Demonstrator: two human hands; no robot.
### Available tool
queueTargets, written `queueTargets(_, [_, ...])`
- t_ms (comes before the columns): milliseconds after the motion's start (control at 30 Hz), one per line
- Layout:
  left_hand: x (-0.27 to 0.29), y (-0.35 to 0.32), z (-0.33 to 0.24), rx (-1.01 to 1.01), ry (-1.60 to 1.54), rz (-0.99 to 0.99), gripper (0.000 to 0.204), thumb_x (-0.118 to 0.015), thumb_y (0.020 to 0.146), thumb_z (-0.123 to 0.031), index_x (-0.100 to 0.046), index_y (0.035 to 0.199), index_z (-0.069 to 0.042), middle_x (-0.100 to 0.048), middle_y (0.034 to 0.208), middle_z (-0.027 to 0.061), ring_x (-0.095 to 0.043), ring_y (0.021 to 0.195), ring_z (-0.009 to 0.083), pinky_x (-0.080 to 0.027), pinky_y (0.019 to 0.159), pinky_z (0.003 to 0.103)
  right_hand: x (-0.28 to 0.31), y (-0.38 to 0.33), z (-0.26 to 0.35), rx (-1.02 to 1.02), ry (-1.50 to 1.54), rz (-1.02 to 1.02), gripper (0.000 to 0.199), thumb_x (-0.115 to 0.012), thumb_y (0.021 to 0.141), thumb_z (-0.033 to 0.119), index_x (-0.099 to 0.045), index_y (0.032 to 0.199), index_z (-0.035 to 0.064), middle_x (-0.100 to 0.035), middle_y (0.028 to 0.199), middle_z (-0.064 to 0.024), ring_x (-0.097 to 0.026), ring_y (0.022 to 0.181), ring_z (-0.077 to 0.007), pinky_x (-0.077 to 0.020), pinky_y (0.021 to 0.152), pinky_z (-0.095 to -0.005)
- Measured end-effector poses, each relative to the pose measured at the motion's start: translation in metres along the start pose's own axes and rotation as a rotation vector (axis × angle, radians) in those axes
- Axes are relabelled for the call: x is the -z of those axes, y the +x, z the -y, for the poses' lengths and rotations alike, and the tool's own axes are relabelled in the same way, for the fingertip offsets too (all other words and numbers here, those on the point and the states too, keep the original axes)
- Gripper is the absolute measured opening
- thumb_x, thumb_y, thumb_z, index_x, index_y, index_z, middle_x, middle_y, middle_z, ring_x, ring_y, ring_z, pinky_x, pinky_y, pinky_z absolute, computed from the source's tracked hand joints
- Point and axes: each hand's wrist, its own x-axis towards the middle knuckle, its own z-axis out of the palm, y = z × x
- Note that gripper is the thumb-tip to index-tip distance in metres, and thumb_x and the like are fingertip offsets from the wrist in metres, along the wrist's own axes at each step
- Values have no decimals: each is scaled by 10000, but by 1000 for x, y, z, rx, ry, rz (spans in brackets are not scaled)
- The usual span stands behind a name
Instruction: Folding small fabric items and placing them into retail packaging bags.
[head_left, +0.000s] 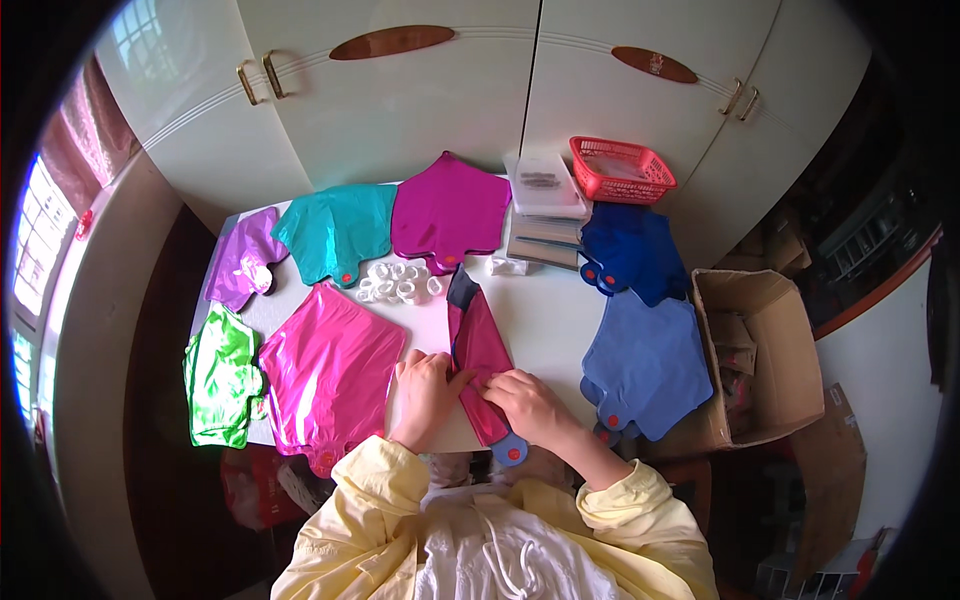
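Both hands, left hand (425, 395) and right hand (528, 402), lie palm-down at lower centre, fingers pinched on the folded magenta balloon (480, 360), hiding its middle.

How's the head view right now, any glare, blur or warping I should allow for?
Head view: daylight from the window at left blows out there; the foil balloons glint, most on the green one; cupboard edges bow toward the dark fisheye rim; both hands and the folded magenta balloon are sharp.
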Motion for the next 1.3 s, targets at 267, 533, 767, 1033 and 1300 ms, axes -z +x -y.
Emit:
queueTargets(267, [0, 0, 0, 23, -29, 15, 326, -731, 719, -324, -573, 659, -46, -626, 696, 87, -555, 815, 278, -390, 716, 407, -13, 8, 13, -50, -106, -114, 140, -515, 784, 72, -599, 895, 54, -514, 823, -56, -533, 830, -223, -483, 764, -330])
queueTargets(533, [-6, 8, 13, 0, -29, 91, 285, -738, 702, -293, -607, 723, -40, -637, 733, 89, -563, 843, 284, -405, 732, 414, -11, 3, 16, -58, -100, -138, 212, -534, 797, 94, -626, 981, 42, -590, 951, -66, -574, 973, -215, -486, 853, -329])
queueTargets(767, [0, 6, 12, -22, -111, 94, 259, -740, 705, -261, -614, 725, -35, -632, 723, 83, -558, 838, 282, -400, 730, 415, -13, 1, 17, -93, -197, -173, 227, -568, 802, 97, -627, 999, 1, -611, 1112, -122, -553, 1115, -244, -456, 960, -335])
queueTargets(1033, [-4, 5, 17, -97, -127, -7, 305, -776, 662, -251, -571, 647, -26, -583, 648, 76, -539, 734, 265, -415, 678, 385, -17, 0, 18, -133, -291, -251, 224, -647, 789, 122, -644, 969, -10, -633, 1076, -131, -573, 1087, -260, -470, 939, -359])
queueTargets(1300, [-2, 7, 17, -78, -136, 53, 306, -769, 671, -244, -551, 629, -33, -555, 638, 57, -533, 749, 260, -403, 682, 386, -16, 0, 18, -148, -267, -262, 232, -636, 801, 145, -631, 968, -17, -620, 1062, -129, -584, 1042, -255, -471, 931, -361])
